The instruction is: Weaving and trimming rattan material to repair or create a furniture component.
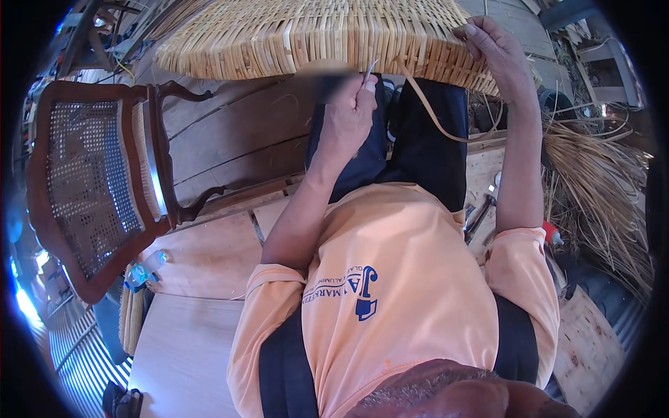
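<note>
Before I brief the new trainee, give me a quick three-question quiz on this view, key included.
1. Which hand holds the thin pointed tool?
2. True or false: the cane-backed chair is on the person's left.
3. The loose curved strip hangs from: A) the cane-backed chair; B) the woven panel; C) the shirt.

Key: 1. The left hand. 2. True. 3. B.

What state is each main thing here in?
Left hand: closed on thin metal tool
Thin metal tool: gripped, tip exposed
Right hand: fingers bent at woven panel
Woven panel: strips closely packed
Pale strip: curved, dangling
Wooden chair: cane-fitted
Fibre bundle: loose, spread
</note>
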`<control>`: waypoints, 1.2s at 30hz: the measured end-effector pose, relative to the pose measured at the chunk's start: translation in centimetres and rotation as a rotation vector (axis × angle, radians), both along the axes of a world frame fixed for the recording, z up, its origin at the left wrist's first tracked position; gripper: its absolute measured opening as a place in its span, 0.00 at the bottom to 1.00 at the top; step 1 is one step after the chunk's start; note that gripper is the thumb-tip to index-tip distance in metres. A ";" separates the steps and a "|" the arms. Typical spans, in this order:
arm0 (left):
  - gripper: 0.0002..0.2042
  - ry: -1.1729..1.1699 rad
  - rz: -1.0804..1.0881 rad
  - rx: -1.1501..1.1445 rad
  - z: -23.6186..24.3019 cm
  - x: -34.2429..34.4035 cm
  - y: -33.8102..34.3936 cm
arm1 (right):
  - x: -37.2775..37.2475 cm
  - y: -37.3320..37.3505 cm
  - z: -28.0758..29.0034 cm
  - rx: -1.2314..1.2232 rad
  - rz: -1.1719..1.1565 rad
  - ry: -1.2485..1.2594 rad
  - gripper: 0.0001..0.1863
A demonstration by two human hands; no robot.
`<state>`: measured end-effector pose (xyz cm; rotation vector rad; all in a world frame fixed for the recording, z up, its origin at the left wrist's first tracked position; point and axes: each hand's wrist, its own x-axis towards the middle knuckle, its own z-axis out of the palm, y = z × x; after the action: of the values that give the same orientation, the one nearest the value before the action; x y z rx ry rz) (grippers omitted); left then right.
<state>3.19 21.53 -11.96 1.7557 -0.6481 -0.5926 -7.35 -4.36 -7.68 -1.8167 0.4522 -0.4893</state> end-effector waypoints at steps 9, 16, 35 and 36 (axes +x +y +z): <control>0.13 -0.011 -0.032 0.117 1.1 0.4 -1.0 | -0.4 -0.6 -0.4 -0.004 0.044 -0.011 0.15; 0.14 -0.130 -0.036 0.199 1.3 0.8 -1.3 | -0.9 2.0 1.9 -0.241 -0.009 -0.081 0.12; 0.12 -0.832 0.002 0.464 3.4 2.3 -1.8 | 0.5 6.9 1.9 -0.723 0.081 0.474 0.15; 0.12 -0.840 0.003 0.413 3.4 2.4 -1.7 | 0.5 6.9 1.9 -0.748 0.087 0.466 0.15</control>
<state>5.59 19.83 -8.58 2.4014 -1.1484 0.0639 -6.86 2.57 -5.80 -2.6831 0.5427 -0.1662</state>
